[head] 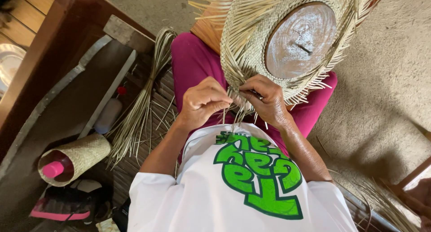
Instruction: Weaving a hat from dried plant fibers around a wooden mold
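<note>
A half-woven straw hat (pixel 244 39) lies over a round wooden block (pixel 300 39) on my lap, loose strands fanning out from its rim. My left hand (pixel 204 102) pinches thin straw strands at the near edge of the weave. My right hand (pixel 265 99) grips neighbouring strands at the same edge, fingertips almost meeting the left ones. Several strand ends (pixel 238 117) hang down between both hands.
A bundle of loose straw (pixel 139 111) lies on the slatted bench at my left. Below it lies a woven tube (pixel 76 158) holding a pink-capped bottle (pixel 54 169), beside a pale bottle (pixel 107 115). A wooden frame (pixel 58 39) runs far left; more straw (pixel 381 200) lies lower right.
</note>
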